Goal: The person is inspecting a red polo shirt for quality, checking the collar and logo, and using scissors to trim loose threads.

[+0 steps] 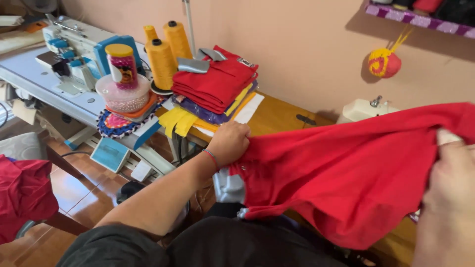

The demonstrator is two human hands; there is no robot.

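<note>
- Red garment (pixel 346 173): it hangs stretched between my two hands above the wooden table's (pixel 277 116) front edge, long axis running left to right.
- My left hand (pixel 228 143) is fisted around its left end.
- My right hand (pixel 452 173) pinches its right end.

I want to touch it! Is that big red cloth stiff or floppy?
Probably floppy: the red cloth sags and wrinkles between the left hand and right hand. It likely feels light, since pinched fingers hold it up.
</note>
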